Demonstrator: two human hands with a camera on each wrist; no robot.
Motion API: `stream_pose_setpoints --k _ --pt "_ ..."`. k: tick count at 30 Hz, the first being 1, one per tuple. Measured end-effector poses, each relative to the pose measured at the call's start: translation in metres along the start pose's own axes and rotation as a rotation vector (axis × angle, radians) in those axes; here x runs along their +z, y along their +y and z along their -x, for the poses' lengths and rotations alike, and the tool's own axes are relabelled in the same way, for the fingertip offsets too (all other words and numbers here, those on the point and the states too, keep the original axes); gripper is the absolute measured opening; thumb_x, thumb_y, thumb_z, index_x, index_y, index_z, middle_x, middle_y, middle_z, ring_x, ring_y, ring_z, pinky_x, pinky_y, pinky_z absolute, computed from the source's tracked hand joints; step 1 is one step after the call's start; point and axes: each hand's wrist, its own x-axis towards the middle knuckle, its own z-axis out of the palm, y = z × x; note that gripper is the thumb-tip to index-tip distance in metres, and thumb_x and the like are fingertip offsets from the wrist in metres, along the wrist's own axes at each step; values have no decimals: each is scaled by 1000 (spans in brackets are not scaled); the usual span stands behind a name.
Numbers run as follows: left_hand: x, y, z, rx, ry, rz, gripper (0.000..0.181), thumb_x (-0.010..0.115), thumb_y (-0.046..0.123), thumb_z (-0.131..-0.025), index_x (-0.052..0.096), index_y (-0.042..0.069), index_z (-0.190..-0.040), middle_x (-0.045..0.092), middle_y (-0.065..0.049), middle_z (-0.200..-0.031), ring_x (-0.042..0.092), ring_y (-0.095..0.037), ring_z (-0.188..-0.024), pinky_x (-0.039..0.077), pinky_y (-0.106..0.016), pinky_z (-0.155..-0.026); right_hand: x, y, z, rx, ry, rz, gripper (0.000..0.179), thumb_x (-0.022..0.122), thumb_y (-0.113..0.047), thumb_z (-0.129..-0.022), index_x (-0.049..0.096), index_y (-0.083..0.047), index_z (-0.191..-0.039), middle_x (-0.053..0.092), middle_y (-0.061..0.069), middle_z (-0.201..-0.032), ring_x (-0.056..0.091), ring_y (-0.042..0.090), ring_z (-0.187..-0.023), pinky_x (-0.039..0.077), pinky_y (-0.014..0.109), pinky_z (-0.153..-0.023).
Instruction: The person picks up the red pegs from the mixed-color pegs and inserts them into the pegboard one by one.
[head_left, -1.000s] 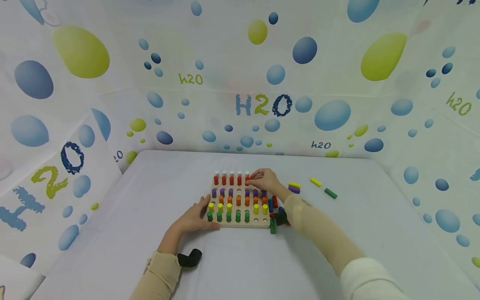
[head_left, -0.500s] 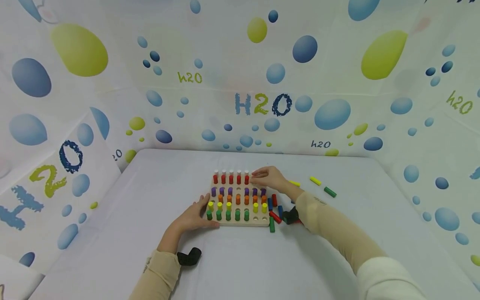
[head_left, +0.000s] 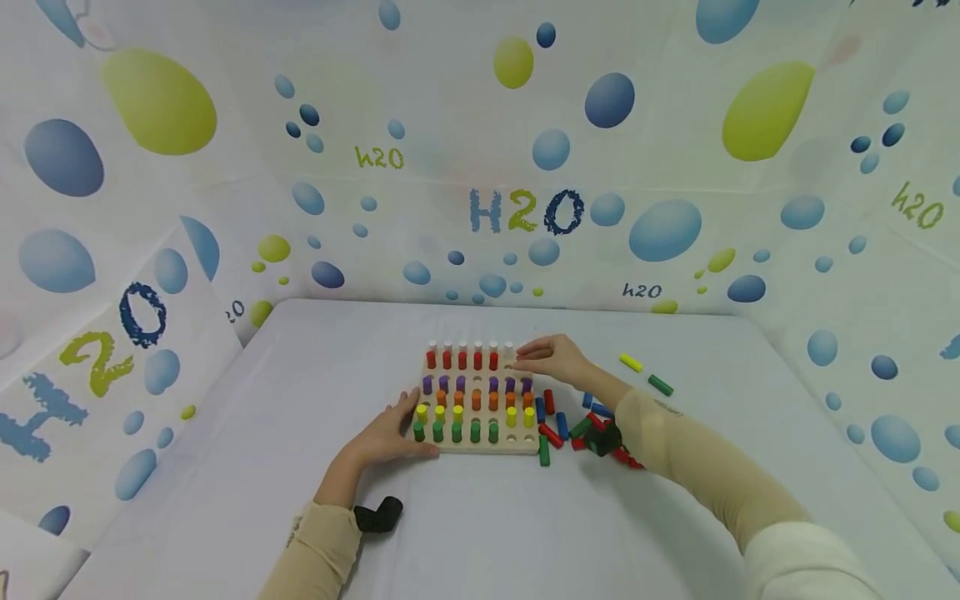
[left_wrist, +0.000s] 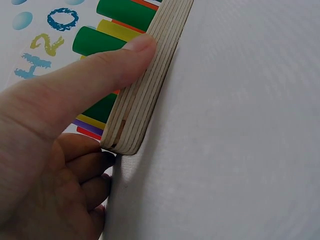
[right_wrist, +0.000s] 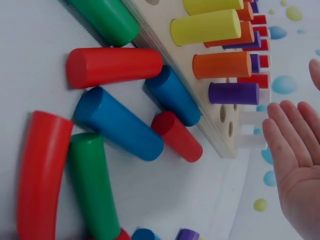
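A wooden pegboard lies on the white table, with upright pegs in rows of white, red, purple, orange, yellow and green. My left hand holds its near left corner; the thumb lies on the plywood edge and the fingers are bent along the left side. At the far right corner is my right hand, fingers nearly straight beside the end of the white row. In the right wrist view its thumb stands apart from the fingers, close to a white peg; whether they touch is unclear. I see no peg held in that hand.
Loose pegs lie right of the board, among them a red peg, a blue peg and a green peg. Farther right are a yellow peg and a green peg. Patterned sheets surround the table.
My right hand has moved a little to the right along the back row, uncovering another white peg and an open hole in the red row. The left hand and board stay in place.
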Motion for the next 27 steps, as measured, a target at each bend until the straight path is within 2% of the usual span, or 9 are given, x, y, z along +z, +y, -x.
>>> stream_pose_setpoints --k 10,17,21,27 --pt "2 0 1 -11 7 -9 114 80 49 -61 16 12 -147 7 -19 -150 2 -43 -135 10 -61 -104 -15 7 16 -49 4 24 42 67 -26 -84 60 0 -117 66 9 -106 62 22 -98 50 34 -84" --pt "3 -1 0 -8 15 -7 114 80 49 -61 16 12 -147 8 -19 -150 3 -45 -134 11 -62 -103 -24 11 21 -7 34 35 40 67 -29 -83 62 -4 -114 67 8 -105 62 22 -97 49 39 -85" --pt "3 -1 0 -11 16 -7 114 80 49 -61 16 12 -147 8 -19 -150 4 -45 -134 12 -62 -103 -28 12 26 -2 30 37 41 66 -27 -85 61 -1 -116 66 9 -106 61 23 -98 48 42 -86" --pt "2 2 2 -15 16 -13 113 80 48 -62 16 12 -147 8 -19 -150 3 -45 -134 11 -62 -104 -29 16 32 16 35 24 44 67 -31 -84 61 -1 -116 67 8 -105 61 22 -99 49 38 -86"
